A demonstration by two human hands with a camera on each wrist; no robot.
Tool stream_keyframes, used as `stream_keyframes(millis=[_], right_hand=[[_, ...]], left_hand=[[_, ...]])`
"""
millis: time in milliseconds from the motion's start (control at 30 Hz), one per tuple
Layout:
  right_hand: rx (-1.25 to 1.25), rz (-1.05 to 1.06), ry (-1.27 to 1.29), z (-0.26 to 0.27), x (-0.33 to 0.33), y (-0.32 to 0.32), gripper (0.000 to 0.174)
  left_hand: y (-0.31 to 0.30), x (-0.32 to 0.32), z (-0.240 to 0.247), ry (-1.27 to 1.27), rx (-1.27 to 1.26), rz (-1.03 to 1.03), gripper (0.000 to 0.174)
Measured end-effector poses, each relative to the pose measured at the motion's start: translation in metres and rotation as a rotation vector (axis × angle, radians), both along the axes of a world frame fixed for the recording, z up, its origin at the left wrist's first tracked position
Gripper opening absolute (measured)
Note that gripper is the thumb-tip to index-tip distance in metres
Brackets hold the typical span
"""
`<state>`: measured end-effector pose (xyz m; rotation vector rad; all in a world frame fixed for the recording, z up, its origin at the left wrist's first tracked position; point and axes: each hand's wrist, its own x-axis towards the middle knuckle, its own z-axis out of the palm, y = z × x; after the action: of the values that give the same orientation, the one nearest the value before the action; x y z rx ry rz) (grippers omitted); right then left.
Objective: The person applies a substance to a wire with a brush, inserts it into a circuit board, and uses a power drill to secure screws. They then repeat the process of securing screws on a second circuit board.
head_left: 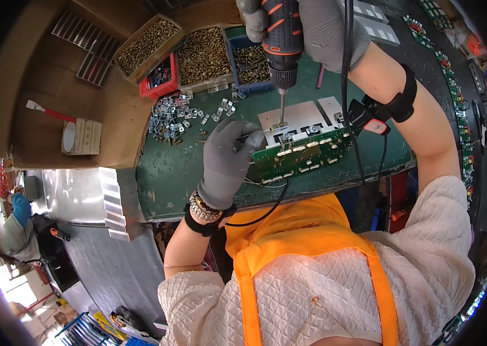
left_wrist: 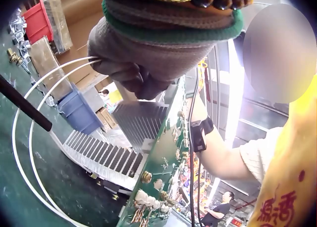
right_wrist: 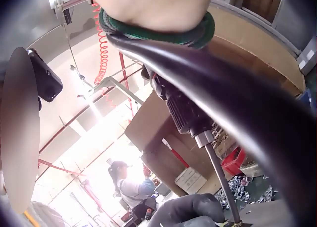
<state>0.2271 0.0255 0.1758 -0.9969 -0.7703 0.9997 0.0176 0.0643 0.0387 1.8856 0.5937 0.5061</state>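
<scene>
My right hand (head_left: 331,36), in a grey glove, grips a black and orange power drill (head_left: 283,32) from above. Its long bit (right_wrist: 223,182) points straight down, the tip at a small part on the flat metal face of a heat sink (head_left: 298,115). A green circuit board (head_left: 301,158) stands on edge along the near side of that heat sink. My left hand (head_left: 225,158), also gloved, holds the board's left end with curled fingers, the thumb over the corner. In the left wrist view, the heat sink's fins (left_wrist: 101,155) show beneath the hand.
Trays of brass screws (head_left: 204,55) and a blue bin (head_left: 249,60) line the table's back. Loose metal clips (head_left: 168,118) lie left of the board. A black cable (head_left: 347,69) hangs in front of the right arm; white wires (left_wrist: 22,152) loop beside the heat sink.
</scene>
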Motion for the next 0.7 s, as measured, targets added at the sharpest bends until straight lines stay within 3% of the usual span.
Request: stream_keyframes(millis=[300,400,700], right_hand=[[0.122,0.112,-0.013,0.0032,-0.0027,-0.0036,0.036],[0.009,0.031,0.009,0.0042,-0.0050,0.0009,0.036],[0.067,0.121,-0.044,-0.0026,-0.0031,0.0052,0.039]], left_hand=[[-0.0019,0.0000,0.0013,0.014,0.028,0.006,0.016],[-0.0026,0.0002,0.0017,0.020,0.046,0.012,0.016],[0.0002,-0.0004,0.0003,0.025,0.119,-0.007,0.016]])
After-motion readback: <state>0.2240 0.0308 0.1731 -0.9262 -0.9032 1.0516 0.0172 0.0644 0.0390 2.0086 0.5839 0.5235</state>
